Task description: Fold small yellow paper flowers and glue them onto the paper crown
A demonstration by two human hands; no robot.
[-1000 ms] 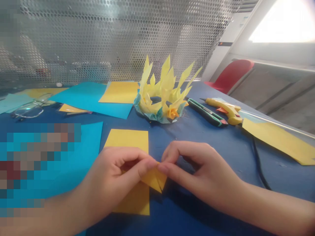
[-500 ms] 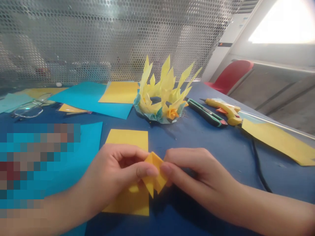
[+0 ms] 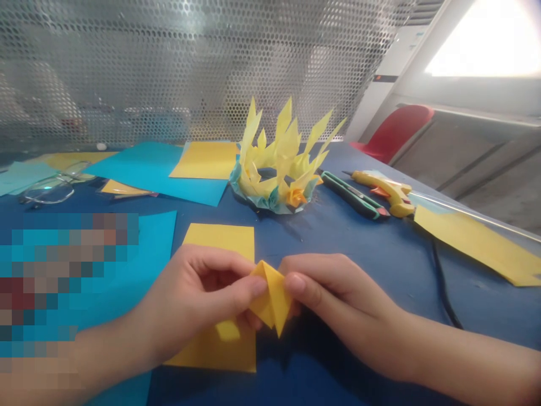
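Both of my hands pinch a small folded yellow paper piece [image 3: 273, 296] just above the blue table [image 3: 359, 248]. My left hand [image 3: 198, 299] holds its left side between thumb and forefinger. Gripping the right side is my right hand [image 3: 333, 293]. The piece has a pointed tip facing down. Under my left hand lies a flat yellow paper sheet [image 3: 220, 242]. A yellow paper crown with tall spikes and a teal base [image 3: 281, 169] stands further back in the middle.
Blue paper sheets [image 3: 156, 166] and a yellow sheet [image 3: 207, 158] lie at the back left, with glasses [image 3: 48, 189] beside them. A green utility knife [image 3: 355, 194], a yellow glue gun [image 3: 386, 189] with a black cord, and a yellow strip [image 3: 477, 239] lie right. Perforated metal screen behind.
The folded yellow piece has been turned and opened up between my fingers; its upper flap now stands up and its point faces down. Both hands stayed in place.
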